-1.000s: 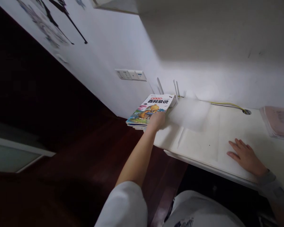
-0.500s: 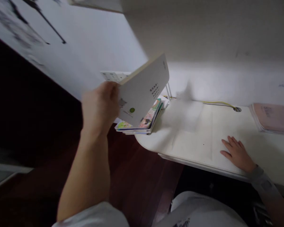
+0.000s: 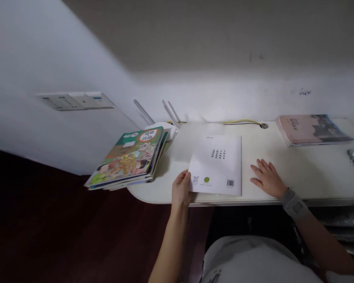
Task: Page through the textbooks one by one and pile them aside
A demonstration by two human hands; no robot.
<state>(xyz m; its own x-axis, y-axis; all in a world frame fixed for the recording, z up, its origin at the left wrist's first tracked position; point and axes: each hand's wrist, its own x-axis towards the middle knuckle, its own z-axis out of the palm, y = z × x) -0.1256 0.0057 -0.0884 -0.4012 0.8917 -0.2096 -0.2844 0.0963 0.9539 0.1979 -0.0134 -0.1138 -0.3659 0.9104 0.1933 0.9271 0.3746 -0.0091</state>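
A white booklet (image 3: 216, 167) lies over the desk near its front edge, back cover up, with black characters, a green dot and a barcode. My left hand (image 3: 181, 189) pinches its lower left edge between thumb and fingers. My right hand (image 3: 267, 179), a grey band on its wrist, rests palm down on the desk with fingers spread, a little right of the booklet and apart from it. Left of the booklet, a stack of colourful books (image 3: 129, 157) overhangs the desk's left end, a green and orange illustrated cover on top.
A white router (image 3: 165, 127) with upright antennas stands behind the stack. Pinkish books (image 3: 312, 129) lie at the back right of the white desk (image 3: 153, 192). A yellow cable (image 3: 238, 121) runs along the wall to a hole. Sockets (image 3: 76, 101) are on the left wall.
My left hand has brought the booklet from the air above the stack rightward and down onto the desk. My view has turned left to right. The right hand stays flat on the desk.
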